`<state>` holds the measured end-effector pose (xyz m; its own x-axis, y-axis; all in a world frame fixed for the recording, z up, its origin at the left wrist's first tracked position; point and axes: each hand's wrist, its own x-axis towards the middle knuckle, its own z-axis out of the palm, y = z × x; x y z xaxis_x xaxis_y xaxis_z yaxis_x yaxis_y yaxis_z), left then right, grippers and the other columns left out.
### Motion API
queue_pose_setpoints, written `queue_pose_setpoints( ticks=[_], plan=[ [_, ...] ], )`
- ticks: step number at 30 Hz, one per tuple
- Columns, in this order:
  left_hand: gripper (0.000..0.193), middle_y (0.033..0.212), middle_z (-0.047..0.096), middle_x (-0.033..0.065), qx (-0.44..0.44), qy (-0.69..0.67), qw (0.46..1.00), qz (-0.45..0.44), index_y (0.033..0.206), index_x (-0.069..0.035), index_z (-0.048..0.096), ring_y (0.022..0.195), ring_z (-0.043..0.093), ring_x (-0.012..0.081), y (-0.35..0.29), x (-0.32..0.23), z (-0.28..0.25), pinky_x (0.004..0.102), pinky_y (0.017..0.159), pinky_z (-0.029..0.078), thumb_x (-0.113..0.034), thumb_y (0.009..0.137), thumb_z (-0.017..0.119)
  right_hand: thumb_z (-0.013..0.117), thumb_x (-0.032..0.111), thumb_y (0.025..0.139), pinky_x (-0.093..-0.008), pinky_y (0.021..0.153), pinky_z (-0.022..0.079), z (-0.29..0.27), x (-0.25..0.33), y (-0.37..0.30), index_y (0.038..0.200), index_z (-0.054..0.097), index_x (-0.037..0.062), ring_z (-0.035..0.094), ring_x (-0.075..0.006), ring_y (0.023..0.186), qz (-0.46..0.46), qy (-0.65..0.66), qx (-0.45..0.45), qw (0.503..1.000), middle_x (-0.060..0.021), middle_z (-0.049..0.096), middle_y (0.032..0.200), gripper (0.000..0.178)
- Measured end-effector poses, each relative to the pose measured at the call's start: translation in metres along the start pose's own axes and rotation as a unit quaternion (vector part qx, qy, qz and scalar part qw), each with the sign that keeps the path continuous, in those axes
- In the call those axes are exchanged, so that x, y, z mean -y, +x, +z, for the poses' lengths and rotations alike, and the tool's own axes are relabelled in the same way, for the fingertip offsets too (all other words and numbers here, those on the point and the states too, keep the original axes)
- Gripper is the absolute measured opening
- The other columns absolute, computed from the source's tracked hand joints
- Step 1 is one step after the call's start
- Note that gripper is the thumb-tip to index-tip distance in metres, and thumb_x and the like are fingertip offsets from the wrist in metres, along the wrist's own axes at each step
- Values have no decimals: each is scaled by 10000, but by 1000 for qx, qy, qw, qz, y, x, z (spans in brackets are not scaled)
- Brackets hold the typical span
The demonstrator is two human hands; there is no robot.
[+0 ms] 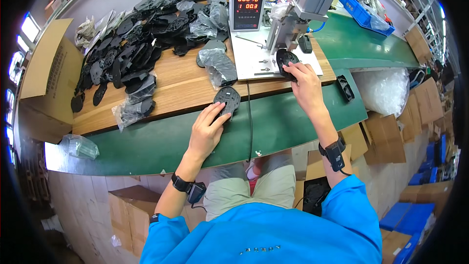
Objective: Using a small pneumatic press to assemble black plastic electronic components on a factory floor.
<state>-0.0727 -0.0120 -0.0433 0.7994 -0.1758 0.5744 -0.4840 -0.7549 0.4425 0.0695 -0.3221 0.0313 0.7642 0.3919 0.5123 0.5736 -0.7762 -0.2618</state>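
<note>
My left hand (206,129) has its fingers on a flat, dark, oval plastic part (228,97), gripping its near edge where it lies at the front of the wooden board. My right hand (307,85) holds another black, rounded plastic part (285,58) by its near right side, at the foot of a small bench press (286,27). The press stands on a white base plate (244,66). Part of each piece is covered by my fingers. Close to the left hand's piece, a plastic-wrapped dark part (220,66) rests on the board.
A large heap of black parts (141,39), some bagged, covers the board's left side. A counter box with red digits (246,7) stands beside the press. A cable (250,127) hangs over the green bench (278,127). An open carton (51,73) stands left; a blue bin (359,10) sits back right.
</note>
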Motion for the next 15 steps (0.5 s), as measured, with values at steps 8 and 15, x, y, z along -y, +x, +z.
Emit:
queue_pose_setpoints(
  ticks=[8,15],
  plan=[
    [592,1379,691,116,-24,-32,998,-39,1303,-71,708,1335,625,343,1,-5,0,468,1121,523,104,737,720,745,-70,767,-434,949,593,-1,3,0,1224,728,102,653,-305,1120,-10,-26,4,1000,-56,695,1220,489],
    [520,1345,703,131,-35,4,999,-21,1234,-25,699,1328,613,362,2,-2,-1,471,1125,506,89,727,714,745,-66,771,-431,940,598,3,0,-3,1212,724,105,655,-304,1114,-3,-23,-10,1000,-47,692,1224,473]
  ],
)
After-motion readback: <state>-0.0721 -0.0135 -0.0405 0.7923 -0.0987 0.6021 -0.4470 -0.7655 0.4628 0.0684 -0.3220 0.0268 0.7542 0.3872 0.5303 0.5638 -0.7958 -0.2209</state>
